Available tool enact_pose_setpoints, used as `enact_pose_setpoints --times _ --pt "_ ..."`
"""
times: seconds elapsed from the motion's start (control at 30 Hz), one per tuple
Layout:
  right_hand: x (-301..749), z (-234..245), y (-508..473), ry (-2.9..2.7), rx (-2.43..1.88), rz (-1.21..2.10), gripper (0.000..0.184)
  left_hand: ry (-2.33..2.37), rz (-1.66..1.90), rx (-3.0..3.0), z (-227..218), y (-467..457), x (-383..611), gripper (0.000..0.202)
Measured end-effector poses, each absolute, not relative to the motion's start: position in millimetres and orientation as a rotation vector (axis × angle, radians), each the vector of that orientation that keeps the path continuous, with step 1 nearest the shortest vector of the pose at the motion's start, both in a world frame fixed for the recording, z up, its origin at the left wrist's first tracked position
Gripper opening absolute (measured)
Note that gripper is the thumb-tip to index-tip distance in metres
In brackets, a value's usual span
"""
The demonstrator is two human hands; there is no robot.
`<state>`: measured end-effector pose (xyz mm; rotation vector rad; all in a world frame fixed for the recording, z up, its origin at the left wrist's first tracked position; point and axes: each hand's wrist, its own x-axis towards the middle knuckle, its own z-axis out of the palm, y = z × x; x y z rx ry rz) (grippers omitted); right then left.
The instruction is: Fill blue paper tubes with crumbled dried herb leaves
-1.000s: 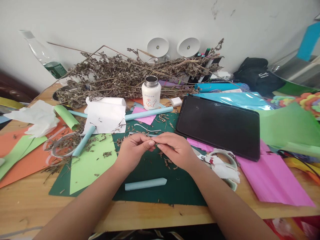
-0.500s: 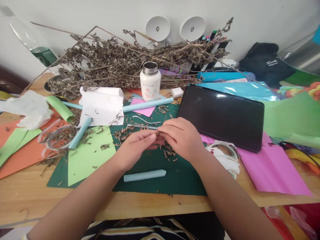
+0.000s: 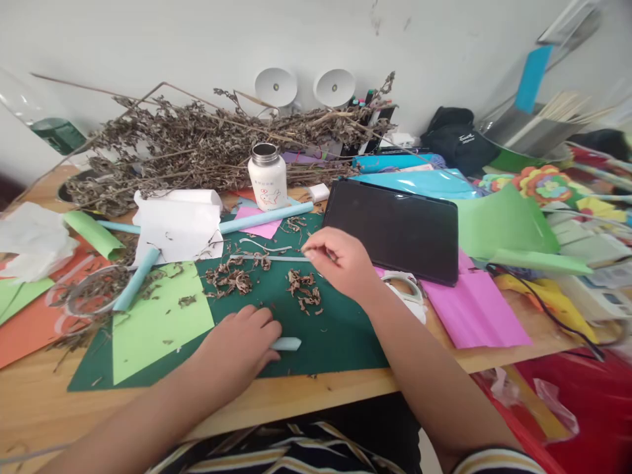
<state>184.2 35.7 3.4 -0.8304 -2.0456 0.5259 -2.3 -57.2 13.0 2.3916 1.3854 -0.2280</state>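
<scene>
My left hand (image 3: 237, 349) lies low on the dark green mat (image 3: 340, 342), fingers curled over a short pale blue paper roll (image 3: 286, 343) whose tip sticks out to the right. My right hand (image 3: 340, 263) hovers higher over the mat, thumb and forefinger pinched together near a thin pale blue paper strip (image 3: 269, 258); what the pinch holds is too small to name. Two small heaps of dried leaf crumbs (image 3: 303, 297) lie between the hands.
A big bundle of dried branches (image 3: 197, 148) lies along the wall. In front stand a white flask (image 3: 268, 176), curled white paper (image 3: 178, 220), long blue paper tubes (image 3: 266, 217) and a black tablet (image 3: 395, 230). Coloured paper sheets (image 3: 474, 309), tape rolls and a tissue surround the mat.
My hands have parted: the left dropped onto the short blue roll near the mat's front, the right stayed up in a pinch. The view has swung to the right.
</scene>
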Motion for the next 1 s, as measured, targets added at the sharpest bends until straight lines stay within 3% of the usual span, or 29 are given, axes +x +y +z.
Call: enact_pose_setpoints --times 0.17,0.47,0.8,1.0 --pt "178.3 -1.9 23.1 -2.011 -0.757 0.777 0.009 1.283 0.095 2.344 22.7 -33.7 -23.8 0.025" --pt "176.4 2.7 6.0 -1.932 -0.584 0.607 0.014 1.169 0.380 2.220 21.6 -24.6 -25.7 0.032" --pt "175.6 4.5 1.5 -2.104 -0.488 0.215 0.011 1.388 0.239 1.984 28.1 -33.2 -35.6 0.021" --pt "167.5 2.8 -8.2 -2.118 -0.446 0.366 0.012 1.278 0.288 2.076 49.4 -33.4 -52.4 0.020"
